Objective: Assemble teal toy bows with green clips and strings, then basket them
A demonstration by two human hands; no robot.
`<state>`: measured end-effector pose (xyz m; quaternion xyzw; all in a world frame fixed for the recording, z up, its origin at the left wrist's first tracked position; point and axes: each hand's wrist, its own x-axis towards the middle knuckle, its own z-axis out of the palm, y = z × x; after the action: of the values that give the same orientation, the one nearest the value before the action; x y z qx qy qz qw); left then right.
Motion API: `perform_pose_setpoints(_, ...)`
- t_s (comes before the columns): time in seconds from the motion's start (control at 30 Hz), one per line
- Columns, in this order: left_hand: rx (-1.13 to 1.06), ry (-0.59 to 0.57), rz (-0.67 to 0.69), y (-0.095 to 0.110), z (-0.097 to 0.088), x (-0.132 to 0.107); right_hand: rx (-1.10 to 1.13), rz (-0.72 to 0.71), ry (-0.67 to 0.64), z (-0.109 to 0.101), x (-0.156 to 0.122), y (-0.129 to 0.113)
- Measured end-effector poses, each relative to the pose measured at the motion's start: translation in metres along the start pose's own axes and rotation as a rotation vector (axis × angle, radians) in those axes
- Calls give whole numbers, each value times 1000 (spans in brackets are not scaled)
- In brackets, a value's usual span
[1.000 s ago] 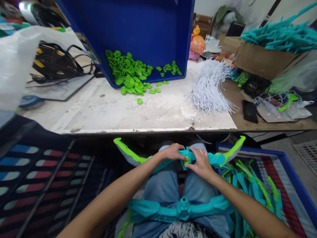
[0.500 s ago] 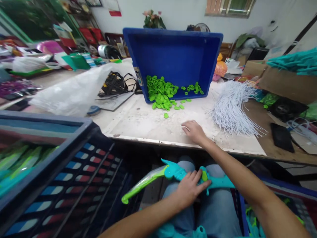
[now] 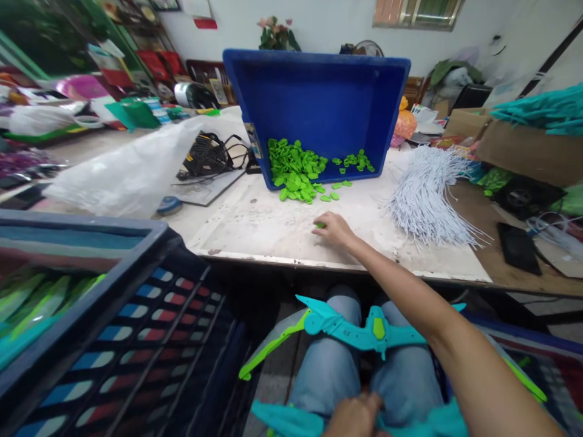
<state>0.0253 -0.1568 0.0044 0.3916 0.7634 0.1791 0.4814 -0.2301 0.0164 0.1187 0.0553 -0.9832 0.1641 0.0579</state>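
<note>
A turquoise toy bow (image 3: 353, 335) with lime-green limbs lies across my knees, a green piece (image 3: 378, 328) set in its middle. Closer to my body is a second turquoise toy bow (image 3: 291, 419), cut off by the bottom edge. My left hand (image 3: 355, 416) is closed around the middle of that nearer bow, its fingers partly out of view. On the white tabletop, my right hand (image 3: 334, 230) pinches a small green plastic piece (image 3: 320, 225) between thumb and fingers.
A blue bin (image 3: 319, 57) tipped on its side holds a heap of green pieces (image 3: 296, 167), some spilled onto the table (image 3: 255, 224). White strings (image 3: 428, 197) lie at right. A dark crate (image 3: 168, 233) with more bow parts stands at left; a plastic bag (image 3: 122, 173) lies behind it.
My left hand has left the farther bow's middle and moved down to the nearer bow. My right hand has moved left and picked up the lone green piece from the table.
</note>
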Motion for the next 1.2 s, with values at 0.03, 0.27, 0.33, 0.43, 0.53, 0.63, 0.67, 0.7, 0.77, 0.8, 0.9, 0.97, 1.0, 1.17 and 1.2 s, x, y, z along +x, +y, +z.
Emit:
perform_pose_setpoints(0.03,-77,17,-17,4,-15,-1,39,20,30,-2,-20,9)
perform_pose_setpoints(0.27,-446,-48,140,1,-68,2,452,91,428,-16,-185,38)
perform_pose_setpoints(0.33,-549,-110,122,-4,-66,4,591,93,393,-13,-236,20)
perform_pose_setpoints(0.43,-585,-162,110,-10,-63,4,644,86,262,6,-308,-18)
perform_pose_setpoints(0.53,-637,-205,40,-10,-65,4,507,14,227,35,-357,-46)
perform_pose_setpoints(0.63,-734,-246,-5,-4,-69,4,382,-57,256,59,-373,-54)
perform_pose_setpoints(0.67,-760,-255,-5,-2,-70,4,358,-68,257,63,-373,-53)
perform_pose_setpoints(0.7,-782,-260,-1,-1,-71,4,341,-80,253,67,-372,-52)
perform_pose_setpoints(0.77,-812,-266,4,1,-72,3,316,-105,230,70,-370,-48)
perform_pose_setpoints(0.8,-823,-270,4,1,-72,2,303,-115,218,70,-369,-46)
perform_pose_setpoints(0.9,-818,-278,36,-2,-72,2,277,-84,200,70,-367,-45)
perform_pose_setpoints(0.97,-766,-276,106,-5,-69,2,286,-10,165,69,-368,-48)
perform_pose_setpoints(1.0,-731,-264,149,-6,-68,2,296,35,134,69,-368,-50)
perform_pose_setpoints(1.17,-605,-137,215,-9,-56,2,353,310,-34,63,-360,-58)
perform_pose_setpoints(1.2,-585,-118,203,-9,-54,3,364,365,-64,62,-357,-60)
